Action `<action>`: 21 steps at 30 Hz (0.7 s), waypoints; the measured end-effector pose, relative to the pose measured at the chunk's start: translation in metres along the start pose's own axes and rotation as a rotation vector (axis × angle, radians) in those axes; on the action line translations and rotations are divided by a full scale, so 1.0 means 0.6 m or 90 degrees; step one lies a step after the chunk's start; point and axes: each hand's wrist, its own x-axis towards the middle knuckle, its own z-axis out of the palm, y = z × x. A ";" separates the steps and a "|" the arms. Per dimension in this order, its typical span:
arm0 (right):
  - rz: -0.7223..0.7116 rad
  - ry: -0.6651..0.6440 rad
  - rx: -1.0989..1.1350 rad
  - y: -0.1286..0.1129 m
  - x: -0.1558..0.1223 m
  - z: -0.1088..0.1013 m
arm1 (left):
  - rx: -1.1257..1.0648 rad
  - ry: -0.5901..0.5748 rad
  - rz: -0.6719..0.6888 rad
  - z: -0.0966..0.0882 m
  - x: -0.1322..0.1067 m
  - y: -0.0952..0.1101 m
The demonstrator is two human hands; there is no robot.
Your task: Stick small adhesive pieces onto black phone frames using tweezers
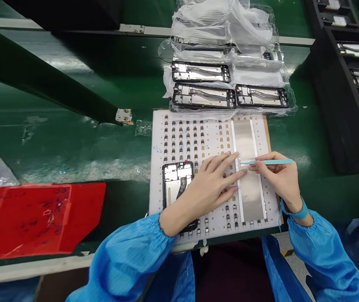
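My left hand point(212, 184) lies flat with fingers stretched out on a white sheet point(159, 138) dotted with several small dark parts. Its wrist partly covers a black phone frame point(177, 180) lying on the sheet. My right hand point(278, 178) pinches light blue tweezers point(269, 162), held level. Their tip points left and meets a silvery strip point(246, 142) near my left fingertips. Whether the tip holds a part is too small to see.
A clear tray point(288, 90) behind the sheet holds three more phone frames point(201, 72), with crumpled plastic wrap point(223, 21) stacked beyond. A red tray point(37, 218) lies at the left on the green belt. Black racks point(339, 96) stand at the right. A dark bar point(50, 90) crosses the upper left.
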 end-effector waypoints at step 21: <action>-0.045 -0.088 0.074 -0.068 -0.001 0.187 | -0.081 0.306 -0.291 -0.054 -0.131 -0.079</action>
